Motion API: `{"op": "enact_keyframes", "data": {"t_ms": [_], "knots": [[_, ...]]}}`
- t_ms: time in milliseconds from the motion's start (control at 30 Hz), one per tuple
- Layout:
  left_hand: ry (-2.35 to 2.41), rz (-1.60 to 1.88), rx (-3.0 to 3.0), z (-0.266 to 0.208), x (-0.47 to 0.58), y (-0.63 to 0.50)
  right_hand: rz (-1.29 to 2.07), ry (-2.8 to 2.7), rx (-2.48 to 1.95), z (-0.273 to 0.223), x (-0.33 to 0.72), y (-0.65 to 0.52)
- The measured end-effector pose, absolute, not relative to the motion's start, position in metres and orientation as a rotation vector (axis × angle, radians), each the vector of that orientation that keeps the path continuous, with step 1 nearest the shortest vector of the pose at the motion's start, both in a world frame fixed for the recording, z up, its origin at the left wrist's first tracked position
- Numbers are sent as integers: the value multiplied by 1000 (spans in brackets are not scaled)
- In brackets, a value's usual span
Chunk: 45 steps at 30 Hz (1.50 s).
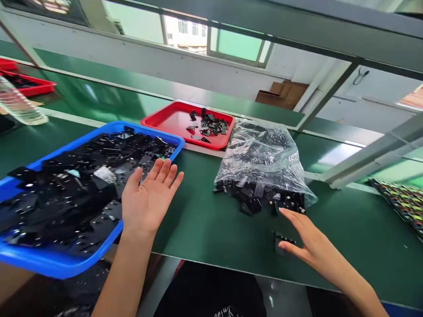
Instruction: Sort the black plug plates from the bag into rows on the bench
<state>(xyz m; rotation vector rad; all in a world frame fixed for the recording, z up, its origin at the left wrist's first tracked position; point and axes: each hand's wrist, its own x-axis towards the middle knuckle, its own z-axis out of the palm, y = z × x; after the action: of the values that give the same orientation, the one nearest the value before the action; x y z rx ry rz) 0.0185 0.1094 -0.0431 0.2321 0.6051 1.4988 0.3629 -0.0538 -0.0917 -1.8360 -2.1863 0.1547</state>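
Note:
My left hand [150, 196] is raised palm up, fingers spread, with nothing in it. It hovers by the right edge of a blue tray [62, 266] heaped with black plastic pieces [82, 176]. Over the green table my right hand [306, 235] has its thumb and fingers apart. A small black piece [280, 246] lies at its thumb tip; whether the two touch I cannot tell. Just beyond my right fingers, more black pieces [253, 200] spill from the mouth of a clear plastic bag [264, 149].
Behind the blue tray sits a red tray [161, 118] holding some black pieces. At far left are a clear plastic bottle [20, 103] and another red tray [41, 88]. A patterned stack [401, 200] lies at the right. Metal shelf posts [330, 94] rise along the back of the green table [205, 224].

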Motion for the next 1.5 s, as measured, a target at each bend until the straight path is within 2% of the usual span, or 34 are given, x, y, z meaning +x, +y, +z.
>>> {"op": "enact_keyframes", "data": {"t_ms": [167,300,733,1133,1500], "knots": [[668,868,822,-85,79,49,13,-2060,-2013,-146,360,-73],[655,574,1039,-112,105,18,-95,-2128,-2036,-154,353,-70],[716,643,903,-125,115,18,-112,-2338,-1630,-150,352,-41],[622,549,587,-126,129,9,-197,-2270,-1667,-153,345,-45],[497,445,362,-137,143,18,-67,-2249,-1537,-147,329,-45]]}}
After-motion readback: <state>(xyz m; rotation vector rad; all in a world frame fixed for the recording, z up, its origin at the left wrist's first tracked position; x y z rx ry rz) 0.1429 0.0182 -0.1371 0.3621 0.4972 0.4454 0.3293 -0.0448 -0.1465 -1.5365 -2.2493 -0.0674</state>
